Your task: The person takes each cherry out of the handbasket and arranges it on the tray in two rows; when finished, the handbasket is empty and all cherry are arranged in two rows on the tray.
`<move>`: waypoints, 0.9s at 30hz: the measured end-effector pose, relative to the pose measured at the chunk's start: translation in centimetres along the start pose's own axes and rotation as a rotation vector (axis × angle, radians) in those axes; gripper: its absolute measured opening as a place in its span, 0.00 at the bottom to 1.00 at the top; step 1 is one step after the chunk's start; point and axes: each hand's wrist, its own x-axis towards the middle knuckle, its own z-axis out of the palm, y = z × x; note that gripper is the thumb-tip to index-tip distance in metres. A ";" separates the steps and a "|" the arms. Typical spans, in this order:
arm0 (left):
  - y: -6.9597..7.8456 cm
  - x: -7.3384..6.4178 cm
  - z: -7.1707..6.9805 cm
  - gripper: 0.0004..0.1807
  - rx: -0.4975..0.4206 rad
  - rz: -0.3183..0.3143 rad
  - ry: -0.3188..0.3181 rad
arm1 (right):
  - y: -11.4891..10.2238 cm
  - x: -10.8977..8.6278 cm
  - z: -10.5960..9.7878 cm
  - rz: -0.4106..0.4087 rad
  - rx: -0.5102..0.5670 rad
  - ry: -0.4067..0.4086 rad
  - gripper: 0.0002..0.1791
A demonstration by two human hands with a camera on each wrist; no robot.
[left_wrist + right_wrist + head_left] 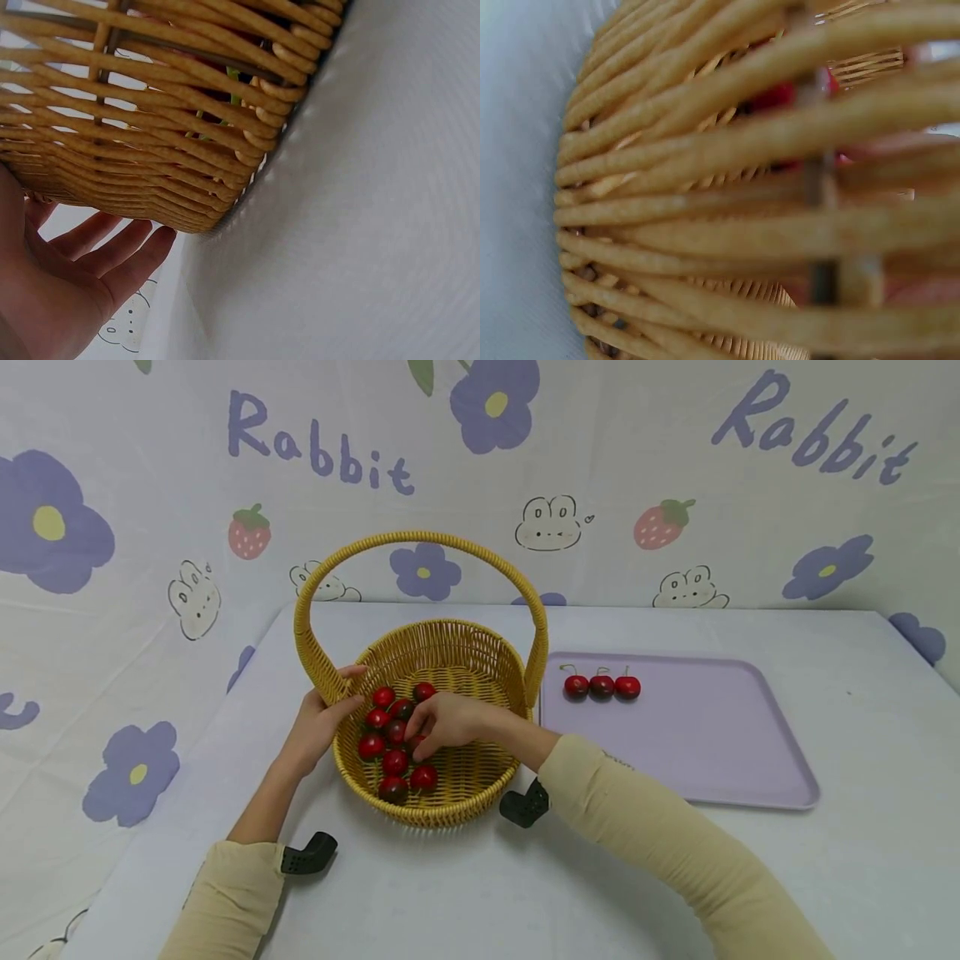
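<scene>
A yellow woven basket with a tall arched handle stands on the table. Several dark red cherries lie in its left half. At the left rim, by the foot of the handle, my left hand holds the basket, thumb over the rim. The left wrist view shows its fingers along the outer wall. Inside the basket my right hand points down and left, thumb and fingers pinching a cherry that they partly cover. Weave blocks most of the right wrist view, with red cherries behind it.
To the right of the basket lies a light purple tray. Three stemmed cherries sit in a row near its back left corner. A printed cloth hangs behind the white table.
</scene>
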 end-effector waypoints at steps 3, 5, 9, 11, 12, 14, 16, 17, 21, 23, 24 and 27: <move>0.0 0.0 0.0 0.24 -0.001 0.001 -0.002 | 0.0 -0.2 -0.3 0.003 0.004 0.003 0.14; 0.0 0.0 0.0 0.24 0.000 0.002 -0.004 | 0.0 -0.4 -0.6 -0.007 0.021 -0.006 0.16; 0.1 0.0 0.0 0.24 0.003 0.004 -0.005 | -0.1 -1.0 -1.5 -0.041 0.111 -0.033 0.18; 0.1 0.0 0.0 0.24 0.003 0.004 -0.005 | -0.1 -1.3 -1.9 -0.052 0.188 -0.043 0.19; 0.1 0.1 0.0 0.24 0.004 0.005 -0.004 | -0.1 -1.4 -2.2 -0.054 0.232 -0.047 0.19; 0.2 0.1 0.0 0.24 0.003 0.005 -0.004 | -0.1 -1.7 -2.6 -0.059 0.320 -0.057 0.20; 0.2 0.1 0.0 0.24 0.001 0.006 -0.005 | -0.1 -2.0 -2.9 -0.062 0.386 -0.071 0.20; 0.2 0.1 0.0 0.24 0.001 0.005 -0.005 | -0.1 -2.2 -3.0 -0.063 0.414 -0.080 0.21; 0.2 0.0 0.0 0.24 0.000 0.002 -0.005 | -0.1 -3.1 -3.6 -0.080 0.461 -0.094 0.20; 0.2 0.0 0.0 0.24 0.001 -0.001 -0.003 | -0.1 -3.6 -3.8 -0.092 0.432 -0.085 0.19; 0.2 0.0 0.0 0.24 0.001 -0.001 -0.003 | 0.0 -3.9 -4.0 -0.094 0.414 -0.079 0.19; 0.1 0.0 -0.1 0.24 0.005 -0.002 0.000 | 0.2 -4.5 -4.3 -0.104 0.368 -0.069 0.21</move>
